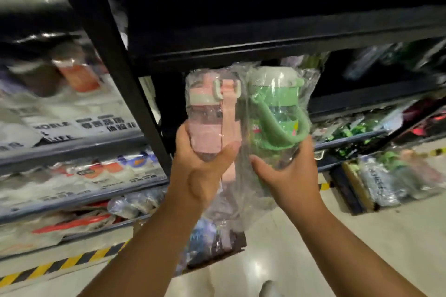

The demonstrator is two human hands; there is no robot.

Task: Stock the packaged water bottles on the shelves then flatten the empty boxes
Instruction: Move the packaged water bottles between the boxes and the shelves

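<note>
Pink water bottle (207,113) in clear wrap stands upright in the left hand (200,171), fingers curled round its base. The right hand (287,173) grips a green bottle (275,108) likewise. Two bottles are side by side, lids pointing up just below the far black shelf (265,53). One open box (217,255) sits on the floor beneath.

I see a pink translucent plastic water bottle (205,135) with a pale grey lid band and a pink strap, in clear film. The green plastic water bottle (277,108) has a matching green loop handle and a multicoloured printed patch. The black metal shelf frame (108,50) is plain; the striped floor tape (72,261) runs yellow and black across the cream glossy floor (362,236).
</note>
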